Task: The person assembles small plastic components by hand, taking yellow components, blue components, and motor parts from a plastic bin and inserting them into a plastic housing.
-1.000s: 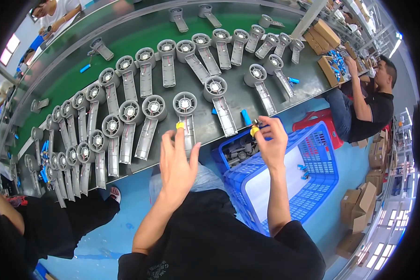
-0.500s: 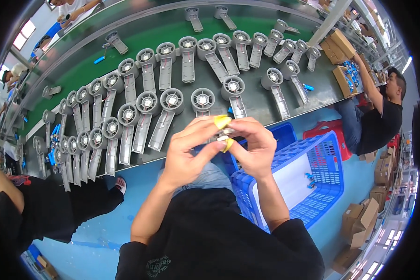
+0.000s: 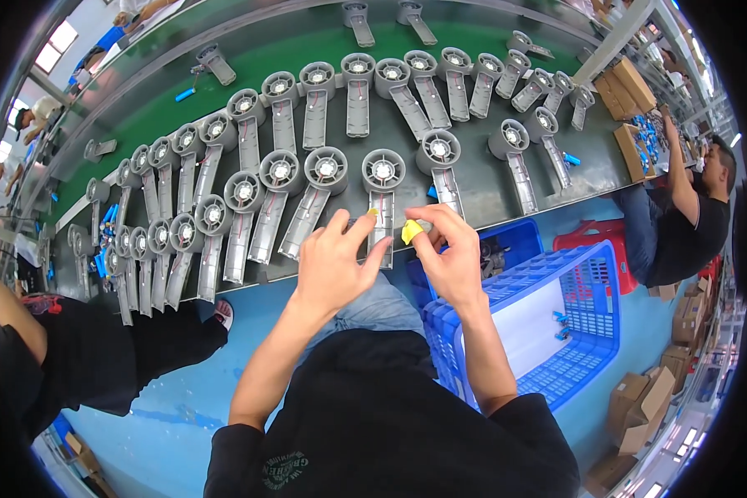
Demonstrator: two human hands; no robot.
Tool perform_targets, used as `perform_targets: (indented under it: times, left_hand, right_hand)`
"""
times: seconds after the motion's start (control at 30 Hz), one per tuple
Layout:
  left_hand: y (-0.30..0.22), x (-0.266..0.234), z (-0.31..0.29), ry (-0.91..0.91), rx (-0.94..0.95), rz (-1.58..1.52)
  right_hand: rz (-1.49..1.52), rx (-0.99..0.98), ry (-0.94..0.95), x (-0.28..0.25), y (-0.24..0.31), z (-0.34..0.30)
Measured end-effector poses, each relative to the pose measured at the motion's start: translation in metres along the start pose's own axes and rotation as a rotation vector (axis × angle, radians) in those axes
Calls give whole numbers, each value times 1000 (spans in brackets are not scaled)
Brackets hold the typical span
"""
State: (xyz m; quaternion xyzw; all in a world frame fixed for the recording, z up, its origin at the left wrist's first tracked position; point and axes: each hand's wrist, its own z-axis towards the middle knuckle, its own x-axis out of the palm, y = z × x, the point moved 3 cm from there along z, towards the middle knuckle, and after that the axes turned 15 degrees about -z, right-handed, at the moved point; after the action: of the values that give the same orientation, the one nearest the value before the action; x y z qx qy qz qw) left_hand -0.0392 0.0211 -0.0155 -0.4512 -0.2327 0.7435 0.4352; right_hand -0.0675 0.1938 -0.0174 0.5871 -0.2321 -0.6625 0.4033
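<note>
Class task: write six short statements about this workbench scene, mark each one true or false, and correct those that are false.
1. Grey fan housings lie on the table. True.
2. A yellow covering shows at the fingertips of the right hand. True.
3. The two hands are clasped together. False: a gap shows between the right hand and the left hand.
4. Small blue pieces lie inside the large crate. True.
5. That crate is red. False: it is blue.
6. Everyone in view wears white. False: the person at the right, for one, wears a black top.
</note>
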Motion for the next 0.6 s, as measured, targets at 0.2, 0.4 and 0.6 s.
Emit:
perform_targets:
  times: [0.2,0.4,0.6]
  left_hand:
    - [19,17,-4,48,-62,174]
    - [19,7,2,-107,-99,11]
    - [17,4,2,-131,-143,-23]
  right_hand:
    - [31,-49,56,17,-4,9]
    - [2,-189,42,40,-11,19]
    - [-27,-209,-13,46,-13,23]
